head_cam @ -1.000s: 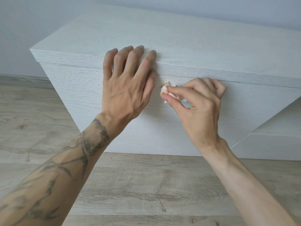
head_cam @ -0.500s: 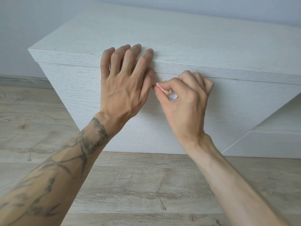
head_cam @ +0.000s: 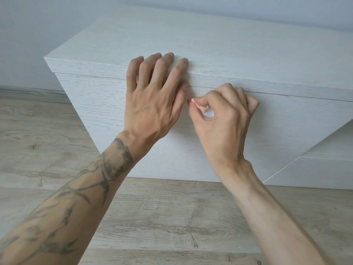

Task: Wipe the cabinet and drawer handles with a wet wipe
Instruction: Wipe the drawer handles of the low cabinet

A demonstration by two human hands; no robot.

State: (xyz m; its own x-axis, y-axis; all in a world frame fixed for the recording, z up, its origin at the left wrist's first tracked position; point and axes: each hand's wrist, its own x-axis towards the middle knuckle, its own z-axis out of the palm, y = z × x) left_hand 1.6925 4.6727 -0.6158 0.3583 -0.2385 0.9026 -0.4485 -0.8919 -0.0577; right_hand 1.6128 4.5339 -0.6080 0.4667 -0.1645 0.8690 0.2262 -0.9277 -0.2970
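A low white wood-grain cabinet stands against the wall, its drawer front facing me. No separate handle shows; a thin dark gap runs under the top panel. My left hand lies flat over the front edge of the top, fingers straight and spread, thumb against the drawer front. My right hand pinches a small crumpled white wet wipe against the drawer front just below the gap, beside my left thumb. Most of the wipe is hidden inside my curled fingers.
Grey-brown wood-look flooring runs below and to the left of the cabinet. A second white cabinet unit adjoins at the lower right. A pale wall with a skirting board stands behind.
My right hand with the wipe has slid left along the top of the drawer front until it reached my left thumb. My left hand has stayed in place on the edge.
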